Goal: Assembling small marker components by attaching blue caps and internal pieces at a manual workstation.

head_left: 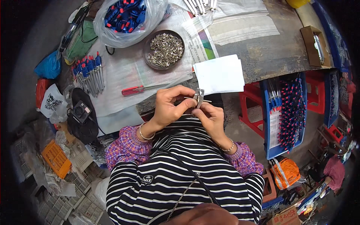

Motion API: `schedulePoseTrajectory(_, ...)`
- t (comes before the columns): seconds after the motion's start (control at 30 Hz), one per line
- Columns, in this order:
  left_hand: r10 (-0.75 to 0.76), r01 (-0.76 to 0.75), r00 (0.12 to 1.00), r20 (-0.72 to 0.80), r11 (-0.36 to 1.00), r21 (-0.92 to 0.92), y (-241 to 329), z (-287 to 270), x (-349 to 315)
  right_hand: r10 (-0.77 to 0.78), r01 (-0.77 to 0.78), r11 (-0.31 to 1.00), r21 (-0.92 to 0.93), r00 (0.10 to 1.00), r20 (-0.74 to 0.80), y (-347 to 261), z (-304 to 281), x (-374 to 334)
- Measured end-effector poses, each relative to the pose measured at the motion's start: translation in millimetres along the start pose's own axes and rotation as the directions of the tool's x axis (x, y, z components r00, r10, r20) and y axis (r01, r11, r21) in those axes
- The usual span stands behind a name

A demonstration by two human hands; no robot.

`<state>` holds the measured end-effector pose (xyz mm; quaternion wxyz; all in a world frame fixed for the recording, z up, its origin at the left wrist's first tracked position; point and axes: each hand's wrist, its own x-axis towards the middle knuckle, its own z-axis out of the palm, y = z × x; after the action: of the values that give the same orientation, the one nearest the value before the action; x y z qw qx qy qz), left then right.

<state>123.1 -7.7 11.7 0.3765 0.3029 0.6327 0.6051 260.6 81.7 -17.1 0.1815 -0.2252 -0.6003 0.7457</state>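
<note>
My left hand (169, 107) is closed in a pinch at a small silvery metal piece (200, 96) held up before my striped apron. The fingers of my right hand (212, 120) close on the lower part of the same piece. A thin metal pin sticks out sideways by the fingertips; its other end is hidden by my left fingers. Just beyond my hands lie a red-handled screwdriver (132, 90) on the left and a stack of white paper (219, 75) on the right. A dark round bowl (147, 62) of small metal pins stands farther back.
A clear plastic bag (100, 33) of blue and red parts stands at the back left. Several blue-handled tools (88, 73) lie on the table's left. A blue tray (267, 135) of similar parts rests on red stools (250, 107) at right. Another person (333, 170) is far right.
</note>
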Motion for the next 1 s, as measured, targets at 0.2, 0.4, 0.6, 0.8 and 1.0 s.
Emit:
schedulePoseTrajectory(0.2,0.000,0.001,0.999,-0.048,1.000,0.025,1,2,4,0.114,-0.121,0.978,0.167,0.992,0.052,4,1,-1)
schedulePoseTrajectory(0.4,-0.180,0.131,0.973,0.146,0.946,0.298,13,-8,15,0.205,-0.220,0.970,0.107,0.969,0.139,-1,-4,-1)
schedulePoseTrajectory(0.6,-0.272,0.263,0.949,0.162,0.962,0.073,3,-9,12,0.209,-0.220,0.974,0.059,0.967,0.145,-5,-4,0)
schedulePoseTrajectory(0.8,-0.321,0.249,0.921,0.220,0.921,0.298,1,-18,16,0.231,-0.241,0.969,0.049,0.962,0.147,-5,-6,0)
schedulePoseTrajectory(1.0,-0.248,0.215,0.951,0.187,0.960,0.181,-3,-14,12,0.219,-0.221,0.975,-0.003,0.965,0.144,-7,-4,1)
